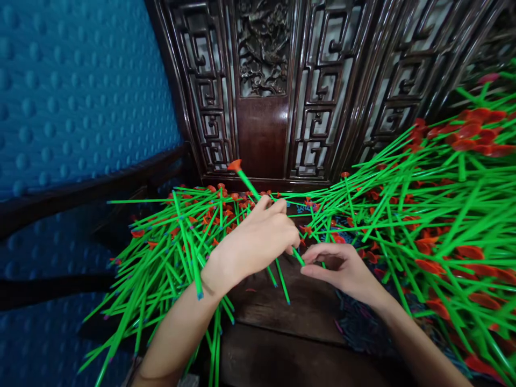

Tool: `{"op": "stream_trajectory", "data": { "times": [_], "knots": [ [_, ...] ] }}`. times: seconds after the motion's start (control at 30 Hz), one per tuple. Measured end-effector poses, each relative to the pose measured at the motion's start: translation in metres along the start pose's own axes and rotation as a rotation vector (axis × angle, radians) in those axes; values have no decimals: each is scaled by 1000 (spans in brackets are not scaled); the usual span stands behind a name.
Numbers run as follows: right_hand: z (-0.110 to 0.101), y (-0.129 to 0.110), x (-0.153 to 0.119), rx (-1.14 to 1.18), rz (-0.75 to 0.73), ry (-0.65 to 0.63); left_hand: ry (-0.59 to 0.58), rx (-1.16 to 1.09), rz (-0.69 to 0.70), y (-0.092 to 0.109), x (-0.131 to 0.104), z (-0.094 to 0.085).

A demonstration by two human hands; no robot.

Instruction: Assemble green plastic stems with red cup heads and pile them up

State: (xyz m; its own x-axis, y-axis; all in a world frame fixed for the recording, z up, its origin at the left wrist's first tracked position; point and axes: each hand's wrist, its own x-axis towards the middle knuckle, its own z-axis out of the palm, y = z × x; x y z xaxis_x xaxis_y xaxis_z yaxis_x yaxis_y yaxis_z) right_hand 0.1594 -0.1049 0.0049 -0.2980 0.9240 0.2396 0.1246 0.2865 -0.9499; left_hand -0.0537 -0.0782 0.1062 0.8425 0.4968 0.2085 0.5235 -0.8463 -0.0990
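Note:
My left hand (262, 234) is closed around a green stick (249, 184), which slants down to the right through the fist. An orange, cup-shaped piece (235, 165) sits on its upper end. The stick's lower end comes out below the fist and meets the fingertips of my right hand (336, 266). Thumb and forefinger pinch together there, and whatever small thing may be between them is hidden. Beneath my left forearm lies a heap of similar green sticks (161, 269), many with blue or purple tips.
A larger pile of green sticks with red-orange cups (455, 215) fills the right side. Small dark-blue and pink pieces (363, 325) lie heaped on the dark wooden seat (278, 344). A carved wooden backrest (262, 134) stands behind, and a blue bumpy surface (80, 97) is at left.

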Motion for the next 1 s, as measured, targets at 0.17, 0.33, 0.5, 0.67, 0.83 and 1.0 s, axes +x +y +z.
{"op": "stream_trajectory", "data": {
  "times": [0.17,0.33,0.5,0.67,0.83,1.0],
  "knots": [
    [6,-1,-3,10,57,-58,364,166,44,7,11,-3],
    [9,12,-2,-251,11,-187,886,-95,-97,1,18,0],
    [12,28,-3,-402,-16,-253,890,-296,-108,-2,20,5],
    [12,45,-4,-507,2,-230,754,-423,-46,3,26,12],
    [12,52,-5,-625,-3,-197,591,-431,24,5,28,21],
    [12,36,-3,-572,-78,-148,526,-437,78,3,22,18]
  ]
}}
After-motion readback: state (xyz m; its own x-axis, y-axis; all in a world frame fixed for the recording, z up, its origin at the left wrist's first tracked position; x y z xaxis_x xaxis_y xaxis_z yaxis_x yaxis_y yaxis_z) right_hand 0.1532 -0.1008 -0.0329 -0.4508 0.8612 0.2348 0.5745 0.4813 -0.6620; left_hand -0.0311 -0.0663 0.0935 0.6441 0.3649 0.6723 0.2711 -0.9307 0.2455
